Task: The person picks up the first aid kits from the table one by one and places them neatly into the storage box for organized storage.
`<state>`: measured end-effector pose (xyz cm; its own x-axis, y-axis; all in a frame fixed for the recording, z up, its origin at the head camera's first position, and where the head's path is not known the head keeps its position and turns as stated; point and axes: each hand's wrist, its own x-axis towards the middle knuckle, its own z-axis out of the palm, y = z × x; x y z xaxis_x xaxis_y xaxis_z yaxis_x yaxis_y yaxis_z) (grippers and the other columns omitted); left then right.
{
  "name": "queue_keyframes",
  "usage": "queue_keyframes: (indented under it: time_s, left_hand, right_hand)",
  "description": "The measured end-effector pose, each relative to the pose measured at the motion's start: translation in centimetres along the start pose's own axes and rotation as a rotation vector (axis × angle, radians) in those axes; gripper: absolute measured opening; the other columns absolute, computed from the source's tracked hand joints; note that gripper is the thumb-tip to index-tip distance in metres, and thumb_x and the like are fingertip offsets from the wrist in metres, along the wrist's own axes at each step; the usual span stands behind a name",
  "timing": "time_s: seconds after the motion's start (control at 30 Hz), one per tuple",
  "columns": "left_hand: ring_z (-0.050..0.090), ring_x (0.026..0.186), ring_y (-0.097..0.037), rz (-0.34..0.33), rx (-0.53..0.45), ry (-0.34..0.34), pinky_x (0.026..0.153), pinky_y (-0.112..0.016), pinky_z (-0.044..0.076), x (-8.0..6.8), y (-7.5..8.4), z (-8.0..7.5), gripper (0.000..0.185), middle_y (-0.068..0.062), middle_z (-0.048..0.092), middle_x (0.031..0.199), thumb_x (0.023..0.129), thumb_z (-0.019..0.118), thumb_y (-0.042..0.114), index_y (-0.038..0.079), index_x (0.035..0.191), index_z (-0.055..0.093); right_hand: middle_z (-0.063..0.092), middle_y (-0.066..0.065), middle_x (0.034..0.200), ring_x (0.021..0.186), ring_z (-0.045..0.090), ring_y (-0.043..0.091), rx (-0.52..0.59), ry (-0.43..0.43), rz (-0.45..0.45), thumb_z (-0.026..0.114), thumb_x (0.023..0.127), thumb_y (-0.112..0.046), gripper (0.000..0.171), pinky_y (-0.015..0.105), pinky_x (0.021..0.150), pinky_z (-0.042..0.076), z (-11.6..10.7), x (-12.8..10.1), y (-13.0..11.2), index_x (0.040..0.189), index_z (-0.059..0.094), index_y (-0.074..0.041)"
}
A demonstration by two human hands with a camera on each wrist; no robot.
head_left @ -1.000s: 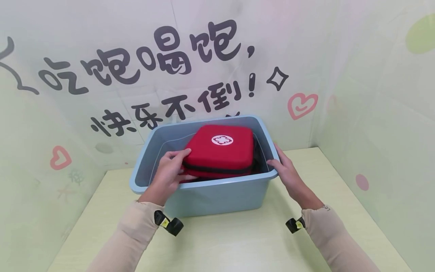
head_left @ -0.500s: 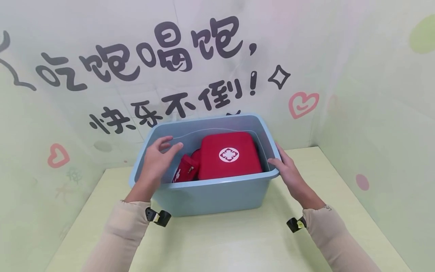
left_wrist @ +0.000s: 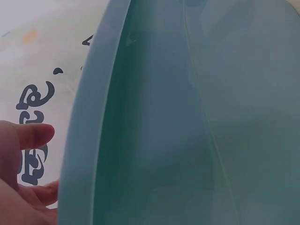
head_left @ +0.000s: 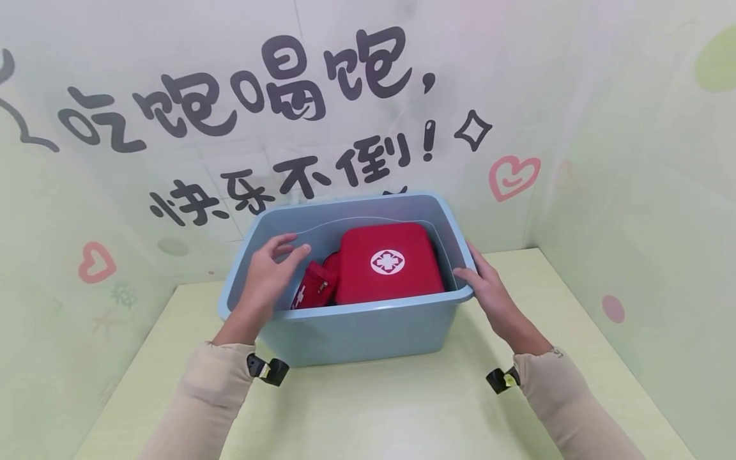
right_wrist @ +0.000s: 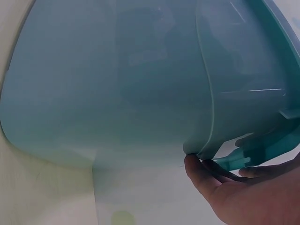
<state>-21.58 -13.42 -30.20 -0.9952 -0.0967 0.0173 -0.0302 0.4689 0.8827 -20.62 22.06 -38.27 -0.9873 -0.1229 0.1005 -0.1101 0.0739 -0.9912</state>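
Observation:
A light blue plastic bin (head_left: 368, 335) stands on the table in the head view. Inside it, on the right, lies a red first-aid case (head_left: 422, 281) with a white cross emblem. A small red zip pouch (head_left: 316, 286) with a white cross leans left of it, and another red item (head_left: 331, 260) shows partly behind. My left hand (head_left: 266, 271) hovers over the bin's left part, fingers loosely bent and holding nothing. With the thumb over the rim, my right hand (head_left: 489, 291) grips the bin's right side; its fingers (right_wrist: 199, 176) curl under the rim in the right wrist view.
The pale wooden table (head_left: 368, 409) carries the bin near its back edge. Right behind it rises a printed wall (head_left: 345, 147) with dark lettering, and side walls (head_left: 638, 223) close in the table on both sides.
One second ago my left hand held the first-aid case tilted by its left side. The case now lies lower in the bin, released, and that hand has moved left. The right hand stays put.

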Motion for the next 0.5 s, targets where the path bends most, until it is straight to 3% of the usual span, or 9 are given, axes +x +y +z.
queue_keyframes:
  time_s: [0.23,0.37,0.5]
  left_hand:
    - [0.043,0.138,-0.035,0.074,0.016,0.046,0.109,-0.052,0.038,-0.1,-0.6,-1.0,0.058,-0.016,0.045,0.150,0.099,0.059,0.039,0.015,0.149,0.045]
    - [0.044,0.137,-0.037,0.108,0.005,0.110,0.108,-0.052,0.038,0.1,-1.2,-1.9,0.055,-0.017,0.046,0.149,0.100,0.058,0.037,0.012,0.148,0.047]
    - [0.047,0.135,-0.036,0.096,0.001,0.189,0.108,-0.052,0.039,0.6,-2.1,-3.4,0.055,-0.017,0.048,0.148,0.100,0.056,0.038,0.012,0.148,0.047]
  right_hand:
    - [0.019,0.016,0.162,0.142,0.024,0.038,-0.071,-0.006,0.007,0.046,0.104,-0.023,0.066,0.060,0.114,0.023,-0.5,0.1,-0.3,0.161,0.014,-0.019]
    - [0.020,0.019,0.161,0.143,0.027,0.039,-0.089,0.004,0.026,0.042,0.105,-0.030,0.066,0.059,0.115,0.022,-1.1,0.3,-0.7,0.161,0.012,-0.014]
    - [0.015,0.021,0.163,0.147,0.023,0.041,-0.112,0.023,0.033,0.034,0.106,-0.035,0.066,0.059,0.114,0.023,-2.3,0.7,-1.3,0.160,0.008,-0.008]
